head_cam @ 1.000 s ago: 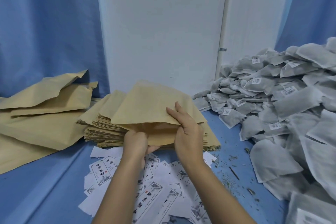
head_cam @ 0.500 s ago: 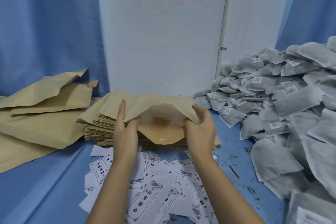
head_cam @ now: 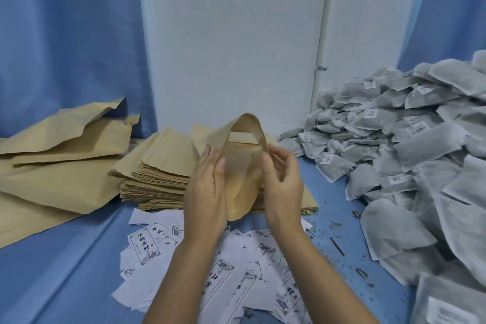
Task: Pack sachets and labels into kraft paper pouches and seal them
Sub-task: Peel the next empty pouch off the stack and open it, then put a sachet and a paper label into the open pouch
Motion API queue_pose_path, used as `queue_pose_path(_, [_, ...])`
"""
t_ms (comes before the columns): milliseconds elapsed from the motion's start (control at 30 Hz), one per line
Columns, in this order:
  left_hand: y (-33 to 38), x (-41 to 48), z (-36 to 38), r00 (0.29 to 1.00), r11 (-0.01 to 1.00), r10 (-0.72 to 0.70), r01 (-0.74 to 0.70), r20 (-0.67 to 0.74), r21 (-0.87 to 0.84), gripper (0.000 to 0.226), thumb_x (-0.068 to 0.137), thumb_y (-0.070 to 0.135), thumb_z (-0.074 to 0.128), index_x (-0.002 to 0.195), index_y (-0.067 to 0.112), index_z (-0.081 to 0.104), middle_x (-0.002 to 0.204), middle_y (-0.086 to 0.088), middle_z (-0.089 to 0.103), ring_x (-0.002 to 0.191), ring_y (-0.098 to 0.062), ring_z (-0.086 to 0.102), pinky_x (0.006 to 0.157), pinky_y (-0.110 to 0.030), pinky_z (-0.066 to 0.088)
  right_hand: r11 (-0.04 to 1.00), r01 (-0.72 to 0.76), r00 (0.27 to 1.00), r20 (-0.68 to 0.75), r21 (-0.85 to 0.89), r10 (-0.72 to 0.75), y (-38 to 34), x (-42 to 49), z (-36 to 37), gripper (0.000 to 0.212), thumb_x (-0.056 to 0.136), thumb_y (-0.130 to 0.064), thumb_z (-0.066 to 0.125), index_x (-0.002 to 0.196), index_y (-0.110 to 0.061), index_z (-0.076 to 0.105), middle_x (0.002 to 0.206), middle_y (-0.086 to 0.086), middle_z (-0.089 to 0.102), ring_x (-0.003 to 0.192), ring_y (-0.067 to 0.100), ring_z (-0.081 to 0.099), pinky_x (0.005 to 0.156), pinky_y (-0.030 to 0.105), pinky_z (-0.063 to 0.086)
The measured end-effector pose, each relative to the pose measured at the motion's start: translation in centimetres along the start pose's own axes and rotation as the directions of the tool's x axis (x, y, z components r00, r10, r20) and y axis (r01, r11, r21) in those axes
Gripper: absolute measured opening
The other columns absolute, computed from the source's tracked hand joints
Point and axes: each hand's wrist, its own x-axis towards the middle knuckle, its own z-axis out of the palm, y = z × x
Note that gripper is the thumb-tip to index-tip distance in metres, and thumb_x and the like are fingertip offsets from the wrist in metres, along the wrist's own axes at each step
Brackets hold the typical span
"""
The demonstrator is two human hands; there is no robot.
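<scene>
- The left hand [head_cam: 207, 192] held the left side of a pouch [head_cam: 240, 192], with the fingers nearly straight and pointing up and the thumb laid against the pouch wall, pinching it.
- The right hand [head_cam: 282, 184] pinched the pouch's right edge with its fingers curled; the fingertips [head_cam: 267, 156] sat at the rim.
- Between the two hands the pouch was lifted off the table, its mouth pulled open into a tall arch facing the camera. The near wall looked hazy and half see-through, the far wall plain kraft. I could not tell whether anything was inside.
- The pouch's rounded bottom hung in front of a stack [head_cam: 160, 168] of flat pouches and just above the labels [head_cam: 226, 271].
- The stack lay in the middle of the blue table [head_cam: 65, 279], just behind the hands and against a white panel [head_cam: 231, 34].
- The labels, white slips with black print, lay in a loose, overlapping scatter on the table under both forearms.
- A big heap of grey sachets [head_cam: 410, 155] filled the right side, several with small white stickers, and reached the near right corner.
- Crumpled kraft sheets [head_cam: 52, 163] lay on the left, touching the stack's left side.
- Small dark crumbs [head_cam: 339, 231] were strewn on the table between the labels and the sachets.
- Blue curtains [head_cam: 65, 34] hung on either side of the panel.
</scene>
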Motion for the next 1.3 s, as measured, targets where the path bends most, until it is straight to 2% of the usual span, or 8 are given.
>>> queue_pose_path(133, [0.8, -0.4, 0.1, 0.992, 0.996, -0.012, 0.023, -0.129, 0.089, 0.046, 0.098, 0.033, 0.034, 0.123, 0.004, 0.06, 0.132, -0.009, 0.057, 0.125, -0.019, 0.05, 0.103, -0.023, 0.034, 0.994, -0.034, 0.988, -0.143, 0.106, 0.049, 0.3, 0.4, -0.1, 0.039, 0.083, -0.048, 0.04, 0.107, -0.023, 0.059, 0.105, -0.012, 0.063, 0.097, -0.008, 0.058, 0.075, 0.01, 0.043])
queue_pose_path(367, [1.9, -0.7, 0.4, 0.981, 0.996, 0.013, 0.005, -0.194, 0.088, 0.064, 0.091, 0.044, 0.026, 0.114, -0.002, 0.063, 0.11, -0.016, 0.067, 0.106, -0.03, 0.061, 0.088, -0.032, 0.044, 0.803, -0.297, 0.8, -0.325, 0.517, 0.505, 1.3, 2.9, -2.5, 0.023, 0.099, -0.03, 0.039, 0.1, -0.016, 0.058, 0.103, -0.003, 0.056, 0.093, 0.005, 0.051, 0.089, 0.023, 0.04])
queue_pose_path(533, [2.9, -0.6, 2.2, 0.99, 0.999, -0.033, 0.035, -0.134, 0.01, 0.053, 0.096, 0.04, 0.03, 0.122, 0.007, 0.061, 0.124, -0.011, 0.062, 0.121, -0.023, 0.054, 0.1, -0.034, 0.04, 0.859, -0.487, 0.75, -0.427, 0.159, 0.505, 3.8, 4.4, -6.5, 0.036, 0.092, -0.012, 0.043, 0.127, -0.013, 0.051, 0.111, 0.006, 0.048, 0.067, 0.015, 0.049, 0.06, 0.028, 0.036])
queue_pose_path(667, [3.8, 0.1, 3.9, 0.987, 0.999, -0.051, 0.048, -0.153, -0.02, 0.04, 0.1, 0.027, 0.034, 0.119, 0.005, 0.062, 0.119, -0.012, 0.065, 0.117, -0.025, 0.056, 0.098, -0.037, 0.042, 0.857, -0.514, 0.761, -0.449, 0.02, 0.468, 4.1, 6.1, -9.0, 0.052, 0.091, -0.005, 0.045, 0.141, -0.017, 0.041, 0.119, 0.011, 0.055, 0.075, 0.016, 0.051, 0.074, 0.037, 0.04])
queue_pose_path(800, [4.6, 0.2, 5.7, 0.987, 0.998, -0.04, 0.033, -0.156, -0.044, 0.039, 0.101, 0.025, 0.036, 0.119, 0.003, 0.063, 0.119, -0.013, 0.065, 0.115, -0.026, 0.057, 0.096, -0.028, 0.04, 0.803, -0.593, 0.764, -0.352, -0.052, 0.541, 4.7, 7.9, -11.4, 0.062, 0.091, 0.001, 0.045, 0.147, -0.022, 0.032, 0.144, 0.026, 0.039, 0.13, 0.044, 0.039, 0.093, 0.05, 0.043])
queue_pose_path(1000, [4.6, 0.4, 7.4, 0.989, 0.999, -0.018, 0.011, -0.146, -0.052, 0.045, 0.1, 0.03, 0.033, 0.111, 0.0, 0.065, 0.104, -0.015, 0.069, 0.1, -0.029, 0.062, 0.084, -0.027, 0.042, 0.791, -0.611, 0.754, -0.332, -0.04, 0.566, 7.1, 10.1, -13.9, 0.074, 0.089, -0.001, 0.048, 0.15, -0.031, 0.02, 0.153, 0.013, 0.021, 0.131, 0.033, 0.033, 0.101, 0.044, 0.039])
queue_pose_path(1200, [3.6, 0.4, 8.4, 0.987, 0.997, -0.059, 0.051, -0.148, -0.052, 0.041, 0.101, 0.027, 0.035, 0.105, 0.001, 0.066, 0.097, -0.013, 0.069, 0.092, -0.027, 0.061, 0.075, -0.017, 0.037, 0.814, -0.565, 0.723, -0.395, 0.136, 0.567, 8.1, 11.3, -14.5, 0.077, 0.091, 0.0, 0.046, 0.153, -0.027, 0.011, 0.143, 0.01, 0.034, 0.091, 0.018, 0.048, 0.087, 0.032, 0.046])
queue_pose_path(1300, [3.3, 0.2, 8.6, 0.987, 0.996, -0.073, 0.064, -0.141, -0.064, 0.041, 0.102, 0.027, 0.035, 0.108, 0.002, 0.067, 0.1, -0.012, 0.069, 0.096, -0.025, 0.061, 0.08, -0.021, 0.04, 0.826, -0.541, 0.723, -0.414, 0.157, 0.553, 8.9, 11.3, -14.7, 0.067, 0.093, -0.002, 0.041, 0.153, -0.023, 0.018, 0.09, 0.005, 0.049, 0.061, 0.011, 0.037, 0.055, 0.022, 0.039])
